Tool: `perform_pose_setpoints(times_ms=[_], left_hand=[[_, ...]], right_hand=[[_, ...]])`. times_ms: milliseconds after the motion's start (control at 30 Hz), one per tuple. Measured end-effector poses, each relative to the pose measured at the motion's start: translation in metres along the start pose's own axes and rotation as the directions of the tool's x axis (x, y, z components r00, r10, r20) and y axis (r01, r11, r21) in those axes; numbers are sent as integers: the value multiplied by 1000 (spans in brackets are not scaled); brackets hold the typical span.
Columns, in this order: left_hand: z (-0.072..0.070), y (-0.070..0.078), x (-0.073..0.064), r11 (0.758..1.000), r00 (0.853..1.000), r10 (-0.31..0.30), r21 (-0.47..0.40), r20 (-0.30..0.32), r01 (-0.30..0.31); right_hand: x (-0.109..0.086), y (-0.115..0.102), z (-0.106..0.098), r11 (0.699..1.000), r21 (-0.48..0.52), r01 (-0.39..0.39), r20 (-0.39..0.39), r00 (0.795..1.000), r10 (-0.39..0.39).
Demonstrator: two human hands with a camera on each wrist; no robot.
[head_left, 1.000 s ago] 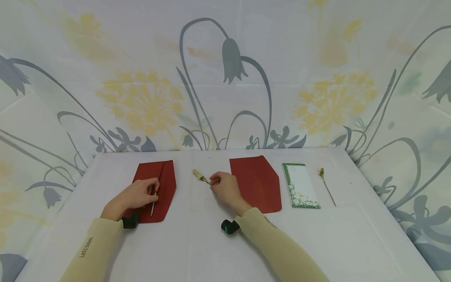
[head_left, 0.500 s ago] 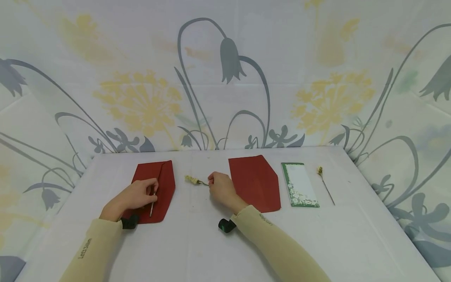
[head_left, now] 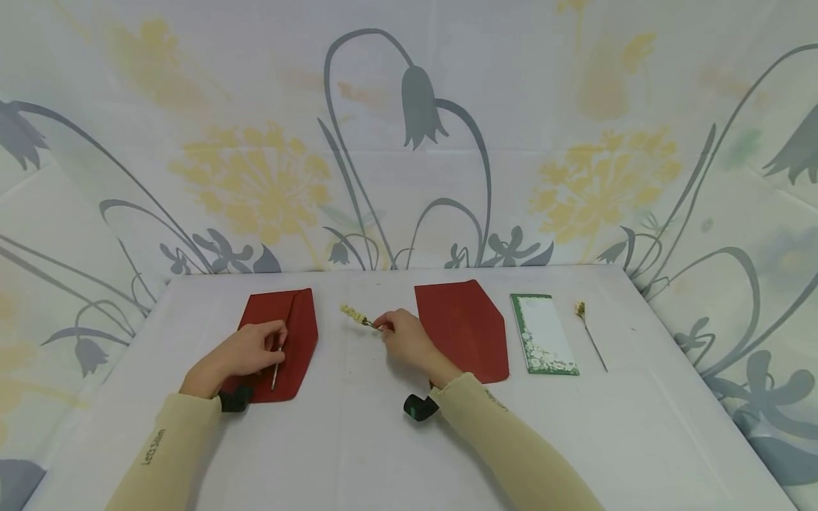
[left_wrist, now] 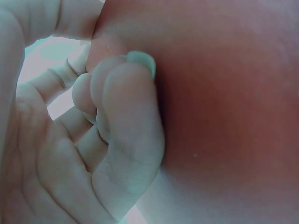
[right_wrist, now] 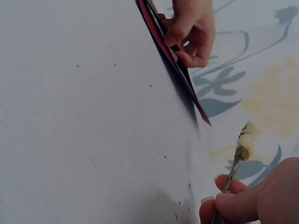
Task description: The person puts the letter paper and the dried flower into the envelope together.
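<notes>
On the left of the table, my left hand (head_left: 246, 348) holds the edge of a red envelope (head_left: 305, 344) between curled fingers and thumb. A thin pale edge shows at the envelope's mouth below the fingertips. In the right wrist view that envelope (right_wrist: 156, 35) gapes apart, with a sliver of green inside. My right hand (head_left: 409, 341) pinches the thin stem of a dried flower (head_left: 355, 314), its cream-yellow head pointing left toward the envelope. The flower head (right_wrist: 245, 141) stands above the fingertips in the right wrist view. Red paper fills much of the left wrist view, blurred.
A second red envelope (head_left: 463, 330) lies flat right of the right hand. Beyond it are a white card with green floral border (head_left: 548, 330) and another dried flower (head_left: 594, 341). A patterned cloth (head_left: 409, 177) hangs behind the white table (head_left: 339, 447).
The dried flower in my right hand swung flat and leftward, then its head tipped up and away again, as the fingers shifted on the stem. The left hand stayed at the envelope.
</notes>
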State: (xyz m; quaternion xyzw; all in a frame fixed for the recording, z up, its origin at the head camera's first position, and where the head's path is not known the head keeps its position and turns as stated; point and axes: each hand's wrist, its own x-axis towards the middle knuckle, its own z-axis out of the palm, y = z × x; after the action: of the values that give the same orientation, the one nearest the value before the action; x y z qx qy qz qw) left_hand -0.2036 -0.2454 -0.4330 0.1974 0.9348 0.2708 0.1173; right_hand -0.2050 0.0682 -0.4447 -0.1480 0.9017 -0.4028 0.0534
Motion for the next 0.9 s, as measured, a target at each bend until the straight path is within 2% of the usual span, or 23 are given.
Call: perform_pose_setpoints(times_ms=[200,500,733,900], left_hand=[[1,-2,-1,999,1000,-13,-35,1,13],[1,-2,-4,996,1000,-21,-91,-12,20],[2,-3,-5,994,1000,-16,-106,-18,14],[1,-5,-4,993,1000,-17,-121,-14,15]], right_hand=[[-1,1,-2,998,58,-31,20,999,30],[0,-4,8,975,218,-46,7,999,45],[-1,-11,16,970,243,-27,23,999,22],[1,-17,20,957,286,-47,51,998,34]])
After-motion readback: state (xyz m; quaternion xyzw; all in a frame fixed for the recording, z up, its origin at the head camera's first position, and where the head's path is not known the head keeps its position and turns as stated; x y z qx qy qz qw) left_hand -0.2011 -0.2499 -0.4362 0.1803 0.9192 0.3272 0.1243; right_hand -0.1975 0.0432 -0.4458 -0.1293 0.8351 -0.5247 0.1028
